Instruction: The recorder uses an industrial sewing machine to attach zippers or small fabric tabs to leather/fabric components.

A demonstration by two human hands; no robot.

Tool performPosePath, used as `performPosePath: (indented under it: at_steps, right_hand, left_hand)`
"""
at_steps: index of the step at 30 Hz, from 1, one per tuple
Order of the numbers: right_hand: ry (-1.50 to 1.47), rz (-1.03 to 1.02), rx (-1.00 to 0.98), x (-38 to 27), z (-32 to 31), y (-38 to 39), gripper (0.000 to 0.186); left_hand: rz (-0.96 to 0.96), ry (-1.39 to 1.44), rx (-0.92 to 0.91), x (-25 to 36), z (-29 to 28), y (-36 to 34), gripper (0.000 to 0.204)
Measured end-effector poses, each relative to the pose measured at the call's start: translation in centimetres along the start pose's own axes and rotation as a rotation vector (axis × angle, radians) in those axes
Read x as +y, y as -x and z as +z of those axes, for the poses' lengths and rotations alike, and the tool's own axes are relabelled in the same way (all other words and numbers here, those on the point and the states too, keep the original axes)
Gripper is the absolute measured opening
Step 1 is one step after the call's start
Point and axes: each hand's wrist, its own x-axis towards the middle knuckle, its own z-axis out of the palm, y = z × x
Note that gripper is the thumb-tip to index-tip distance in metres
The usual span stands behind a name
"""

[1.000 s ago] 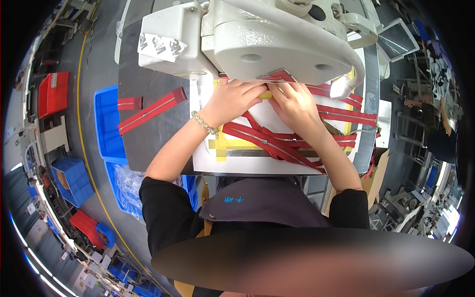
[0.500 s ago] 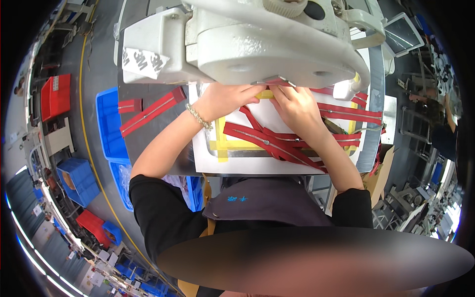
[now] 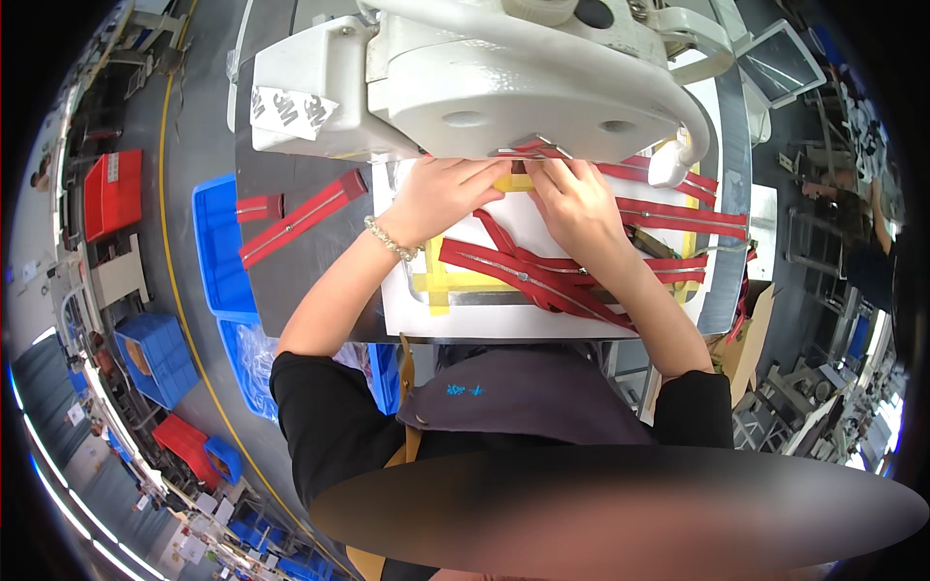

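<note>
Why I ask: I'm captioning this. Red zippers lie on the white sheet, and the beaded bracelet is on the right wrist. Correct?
Wrong wrist: the head view shows the beaded bracelet on the wrist of the left hand. Red zippers do lie on the white sheet.

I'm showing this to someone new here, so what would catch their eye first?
Probably the bulky white sewing-machine head, filling the top middle of the view. Next, the red zippers, some crossing on the white sheet below it, two more on the dark tabletop to the left. Then the left hand and right hand, close together at the machine's lower edge, a beaded bracelet on the left wrist.
</note>
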Motion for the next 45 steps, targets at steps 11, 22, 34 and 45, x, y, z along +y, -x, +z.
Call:
performPosePath:
  at_steps: [11, 22, 34, 45]
  right_hand:
    - [-0.035, 0.011, -0.020, 0.1, 0.0, 0.2, 0.029]
    - [0.005, 0.007, -0.042, -0.3, -0.4, 0.0, 0.034]
    - [-0.002, 0.001, -0.037, 0.0, 0.2, 0.3, 0.035]
    - [-0.108, 0.067, -0.076, 0.1, -0.3, 0.1, 0.038]
  left_hand:
    - [0.045, 0.067, -0.175, -0.9, -0.1, -0.7, 0.035]
    - [0.031, 0.025, -0.096, 0.1, -0.7, -1.8, 0.026]
    - [-0.033, 0.149, -0.220, -1.2, -0.4, -0.8, 0.027]
    - [-0.053, 0.074, -0.338, -0.9, -0.4, -1.4, 0.036]
